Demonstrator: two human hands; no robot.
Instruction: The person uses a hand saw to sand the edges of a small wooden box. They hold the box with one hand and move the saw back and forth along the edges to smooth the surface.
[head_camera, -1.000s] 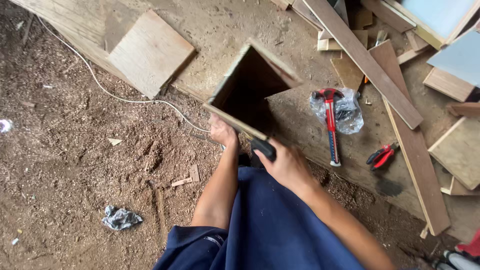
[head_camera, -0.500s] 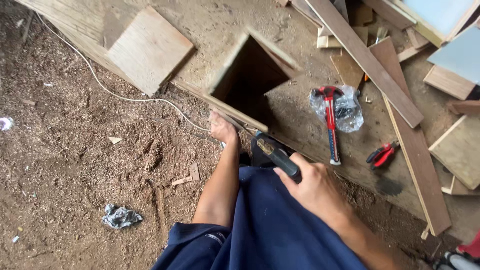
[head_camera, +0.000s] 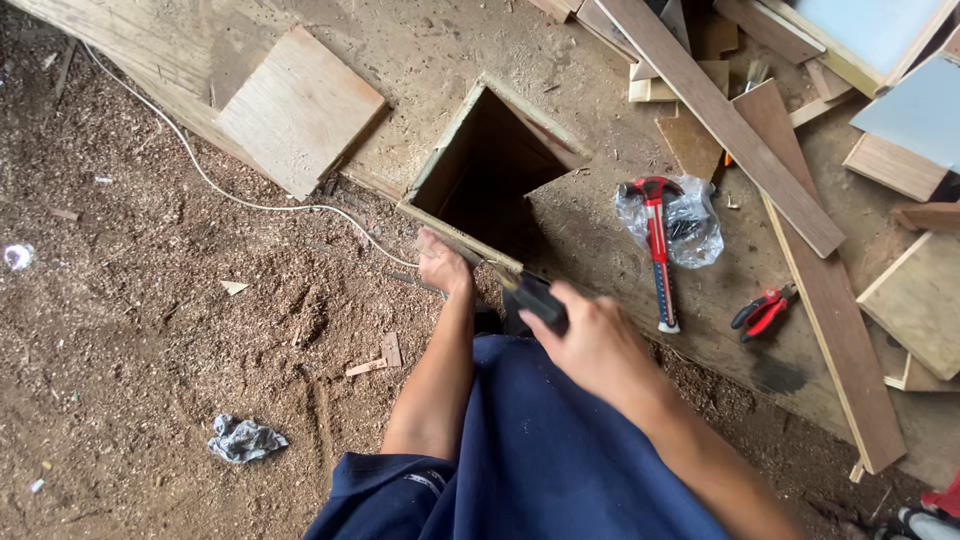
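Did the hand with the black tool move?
Yes. The right hand went back up toward the wooden box; the hammer stayed put.

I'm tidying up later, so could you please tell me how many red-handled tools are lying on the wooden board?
2: a hammer lying across a clear plastic bag right of the square hole, and pliers farther right beside the long plank. Others may hide under the stacked boards.

Inside of the square wooden box (head_camera: 480, 170) is dark, contents can't be told. Black-handled tool (head_camera: 537, 298) in the right hand (head_camera: 590, 345): working end blurred, kind unclear. Clear plastic bag (head_camera: 690, 222) under the red hammer (head_camera: 657, 245): contents too small. Red object (head_camera: 942, 500) cut off at the frame's bottom right.
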